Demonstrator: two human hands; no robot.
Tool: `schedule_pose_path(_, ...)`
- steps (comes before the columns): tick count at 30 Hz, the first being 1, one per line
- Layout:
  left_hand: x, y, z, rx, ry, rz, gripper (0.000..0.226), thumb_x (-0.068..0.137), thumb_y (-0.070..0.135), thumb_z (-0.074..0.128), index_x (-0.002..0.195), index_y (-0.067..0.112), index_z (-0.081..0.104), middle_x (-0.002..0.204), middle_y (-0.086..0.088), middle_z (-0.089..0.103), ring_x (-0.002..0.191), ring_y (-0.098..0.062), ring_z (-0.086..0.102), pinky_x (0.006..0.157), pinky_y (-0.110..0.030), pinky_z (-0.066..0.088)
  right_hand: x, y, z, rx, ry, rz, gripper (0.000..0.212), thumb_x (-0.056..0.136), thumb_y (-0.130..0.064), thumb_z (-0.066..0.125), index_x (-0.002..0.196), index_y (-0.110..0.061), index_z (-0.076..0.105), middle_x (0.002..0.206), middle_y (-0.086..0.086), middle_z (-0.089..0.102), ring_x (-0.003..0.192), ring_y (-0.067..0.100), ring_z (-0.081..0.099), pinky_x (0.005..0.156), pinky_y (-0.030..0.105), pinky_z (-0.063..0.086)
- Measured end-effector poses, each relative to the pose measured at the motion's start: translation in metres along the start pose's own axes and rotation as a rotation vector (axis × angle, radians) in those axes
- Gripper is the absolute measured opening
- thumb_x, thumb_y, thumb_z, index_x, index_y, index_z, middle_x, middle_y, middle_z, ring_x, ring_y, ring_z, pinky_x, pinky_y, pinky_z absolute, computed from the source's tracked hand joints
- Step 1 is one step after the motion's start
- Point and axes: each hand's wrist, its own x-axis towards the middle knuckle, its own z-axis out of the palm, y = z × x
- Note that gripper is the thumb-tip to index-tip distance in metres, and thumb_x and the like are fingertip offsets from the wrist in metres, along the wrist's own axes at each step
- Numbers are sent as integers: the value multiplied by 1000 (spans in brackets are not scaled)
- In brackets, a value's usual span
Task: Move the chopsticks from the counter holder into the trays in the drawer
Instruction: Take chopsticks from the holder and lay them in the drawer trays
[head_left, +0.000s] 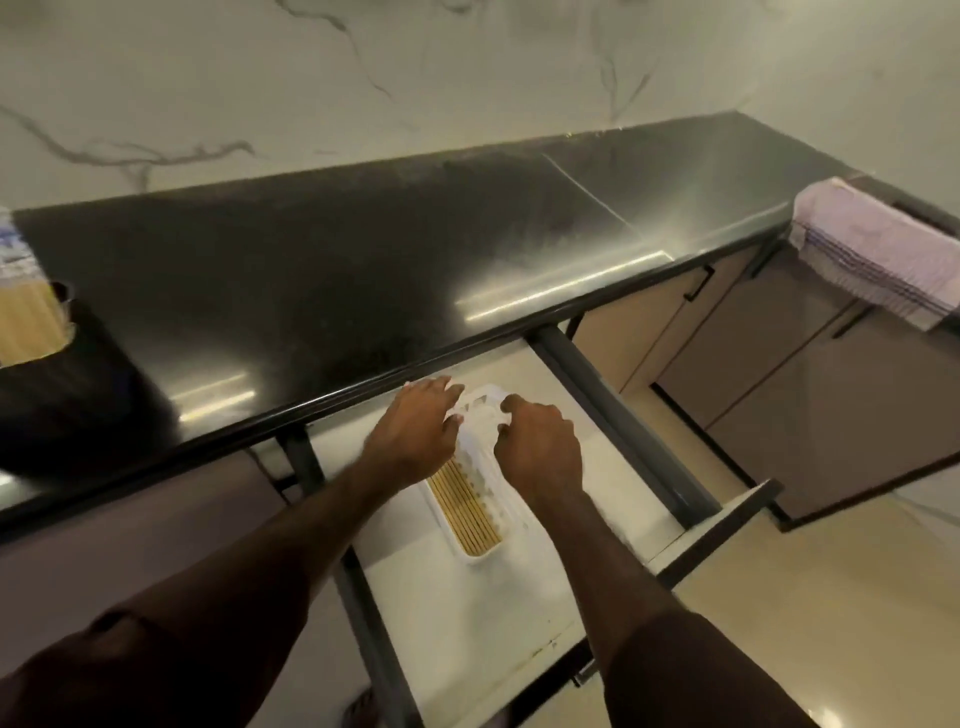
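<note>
Reaching down into the open drawer (524, 613), both hands meet at the far end of a white tray (475, 558) that lies lengthwise on the drawer's pale floor, a little past the middle of the view toward 6 o'clock. The left hand (415, 434) rests palm-down on the tray's far left corner with its fingers spread and reaching under the counter's front edge; it looks pressed on the tray rather than closed around anything. The right hand (537, 441) sits just beside it at 3 o'clock, its fingers curled down onto the tray's far rim, though motion blur hides whether they truly pinch the plastic. Between and below the two wrists a row of pale wooden chopsticks (470, 506) lies side by side in the tray, running along its length, with their near ends close to the tray's near wall.

Well apart, at 9 o'clock on the dark glossy counter (363, 270), a dark holder (67, 332) stands at the frame's left edge with more light chopsticks (26, 325) packed inside it, cut off by the border. A marble-patterned wall (415, 78) rises behind the counter at 12 o'clock. At 3 o'clock a pale striped towel (878, 249) hangs over the counter's far right end, above brown cabinet doors (831, 395).
</note>
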Motion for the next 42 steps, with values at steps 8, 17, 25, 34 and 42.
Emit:
schedule_pose_path(8,-80,44,-95,-202,462,-37,49,96,21,56,143,16,43,153,-6,37,141,-20,36,118,-42,26,-44,-65,-95,24,201,-250,26,92,-27,62,116,-19,64,100,5,73,91,22,69,73,26,47)
schedule_pose_path(17,-158,-10,-198,-162,752,-131,52,91,21,63,140,15,47,149,-8,43,138,-21,41,114,-40,33,-70,-198,-115,152,268,-593,31,93,-29,59,123,-19,62,100,3,73,90,18,68,83,31,54)
schedule_pose_path(25,-204,-118,-264,-167,835,-227,53,87,19,67,137,15,52,142,-6,52,133,-18,47,113,-31,35,-77,-322,-68,194,211,-750,31,92,-30,62,121,-19,64,98,-1,74,87,11,69,77,21,48)
schedule_pose_path(34,-200,-231,-329,-160,740,-244,57,90,25,65,143,20,43,150,-3,42,136,-23,44,111,-36,38,-58,-434,-2,247,152,-690,32,91,-24,65,122,-17,64,102,2,74,81,9,69,71,23,57)
schedule_pose_path(42,-160,-275,-329,-228,663,-244,58,90,22,64,144,20,41,149,-2,43,135,-19,44,108,-29,36,-22,-457,51,213,94,-566,35,90,-27,66,124,-19,63,104,-1,73,80,5,67,62,11,45)
